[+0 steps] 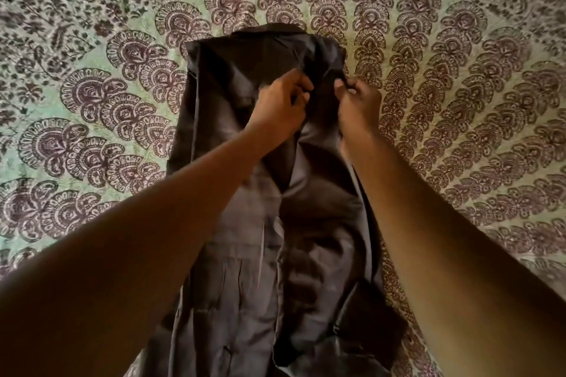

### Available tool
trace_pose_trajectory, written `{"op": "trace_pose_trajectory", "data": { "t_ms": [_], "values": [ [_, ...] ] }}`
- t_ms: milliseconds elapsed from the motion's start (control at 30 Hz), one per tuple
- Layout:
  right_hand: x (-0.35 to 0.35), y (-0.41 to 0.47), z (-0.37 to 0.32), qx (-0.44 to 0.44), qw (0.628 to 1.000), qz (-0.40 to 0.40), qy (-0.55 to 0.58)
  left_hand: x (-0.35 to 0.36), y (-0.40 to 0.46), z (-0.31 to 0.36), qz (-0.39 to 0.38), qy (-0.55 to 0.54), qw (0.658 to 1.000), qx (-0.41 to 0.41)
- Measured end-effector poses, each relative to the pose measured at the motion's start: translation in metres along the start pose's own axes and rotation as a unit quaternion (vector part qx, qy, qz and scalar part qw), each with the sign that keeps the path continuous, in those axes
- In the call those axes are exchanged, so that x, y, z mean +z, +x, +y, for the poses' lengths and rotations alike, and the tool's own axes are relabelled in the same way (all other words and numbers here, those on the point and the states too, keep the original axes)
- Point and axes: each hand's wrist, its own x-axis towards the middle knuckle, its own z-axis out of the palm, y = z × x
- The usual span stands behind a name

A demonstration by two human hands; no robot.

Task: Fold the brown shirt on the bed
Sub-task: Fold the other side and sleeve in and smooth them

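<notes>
The brown shirt (245, 242) lies lengthwise on the bed, collar end far from me, its sides turned in so it forms a long narrow strip. Both hands reach to its upper part. My left hand (280, 107) pinches a fold of the fabric just left of the shirt's middle. My right hand (356, 107) pinches the fabric near the right edge, thumb on top. The cloth between the two hands is lifted and bunched. My forearms hide parts of the shirt's lower sides.
The bed (459, 101) is covered by a pale green sheet printed with dark purple fan and leaf patterns. It spreads flat on all sides of the shirt. No other objects show.
</notes>
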Motion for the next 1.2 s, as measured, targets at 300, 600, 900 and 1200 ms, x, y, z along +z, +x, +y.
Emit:
{"op": "trace_pose_trajectory", "data": {
  "t_ms": [300, 600, 900, 1200],
  "values": [
    [-0.034, -0.014, 0.025, -0.006, 1.000, -0.012, -0.019, 0.025, 0.035, 0.014, 0.033, 0.038, 0.999, -0.006],
    [-0.069, -0.055, 0.058, -0.042, 0.964, -0.078, -0.250, 0.034, 0.039, 0.024, -0.021, 0.068, 0.997, -0.034],
    [-0.102, -0.090, 0.070, -0.011, 0.955, -0.111, -0.275, 0.024, 0.000, 0.032, 0.004, 0.087, 0.996, 0.012],
    [-0.113, -0.126, 0.056, 0.047, 0.980, -0.194, -0.009, 0.010, -0.086, 0.005, -0.087, 0.042, 0.973, -0.210]
  ]
}}
